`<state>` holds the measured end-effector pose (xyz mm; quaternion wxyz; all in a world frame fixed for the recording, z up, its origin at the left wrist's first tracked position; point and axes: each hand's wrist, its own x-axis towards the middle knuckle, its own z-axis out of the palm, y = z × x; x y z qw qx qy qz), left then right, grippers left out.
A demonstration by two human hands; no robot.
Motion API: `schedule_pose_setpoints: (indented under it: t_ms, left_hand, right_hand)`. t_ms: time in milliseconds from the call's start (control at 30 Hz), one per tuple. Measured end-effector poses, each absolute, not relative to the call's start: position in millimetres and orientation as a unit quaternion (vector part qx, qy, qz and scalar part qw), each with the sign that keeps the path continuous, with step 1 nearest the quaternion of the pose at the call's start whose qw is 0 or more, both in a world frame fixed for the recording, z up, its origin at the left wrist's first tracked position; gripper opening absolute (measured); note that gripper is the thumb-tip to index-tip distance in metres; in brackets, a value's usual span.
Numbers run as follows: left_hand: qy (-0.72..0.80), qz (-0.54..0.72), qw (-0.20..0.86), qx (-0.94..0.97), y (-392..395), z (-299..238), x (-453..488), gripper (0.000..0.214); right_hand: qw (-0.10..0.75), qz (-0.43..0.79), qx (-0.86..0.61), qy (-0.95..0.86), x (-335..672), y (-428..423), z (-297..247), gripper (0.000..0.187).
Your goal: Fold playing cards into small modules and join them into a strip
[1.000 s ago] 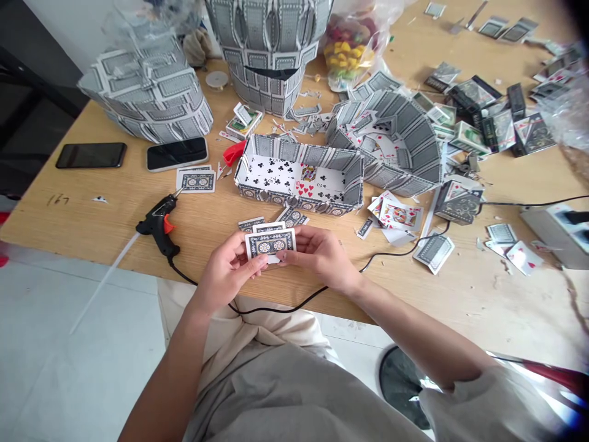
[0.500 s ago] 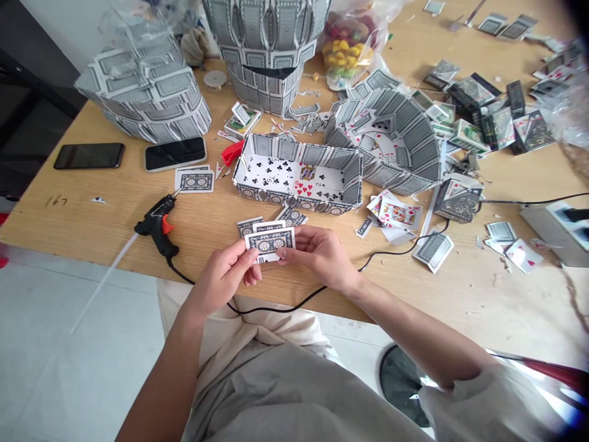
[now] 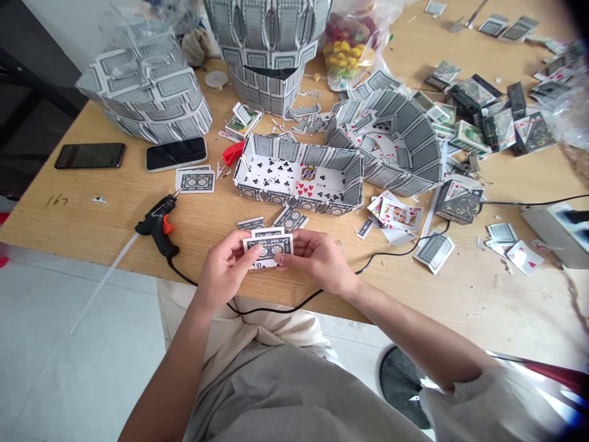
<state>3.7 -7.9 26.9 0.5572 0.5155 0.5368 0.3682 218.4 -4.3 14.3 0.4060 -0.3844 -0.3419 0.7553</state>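
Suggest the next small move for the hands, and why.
Probably nudge the rear card level with the front card: its edge sticks up above the front one, so the two look unaligned. The left hand and right hand grip opposite sides, which should make squaring easy.

Held between left hand [image 3: 223, 270] and right hand [image 3: 322, 261]: playing cards [image 3: 269, 244]. Located behind, on table [image 3: 442, 307]: card tray [image 3: 301, 204]. Found left of both hands: glue gun [image 3: 154, 222], with phones [image 3: 177, 153] farther back. Positioned right of tray: round card basket [image 3: 418, 132], with loose cards [image 3: 401, 214] before it. Noted behind tray: tall card structure [image 3: 265, 89].
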Motion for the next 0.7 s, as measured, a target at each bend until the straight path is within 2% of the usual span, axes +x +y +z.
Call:
schedule_pose_setpoints:
  t_ms: [400, 700]
  left_hand:
    - [0.536, 0.333, 0.566, 0.53, -10.6, 27.0, 0.9, 0.032]
    - [0.522, 0.352, 0.563, 0.536, -7.5, 26.8, 1.4, 0.033]
  right_hand:
    - [0.394, 0.698, -0.426, -0.419, 221.4, -0.6, 18.3, 0.039]
    - [0.397, 0.688, -0.423, -0.436, 220.8, -3.8, 19.1, 0.037]
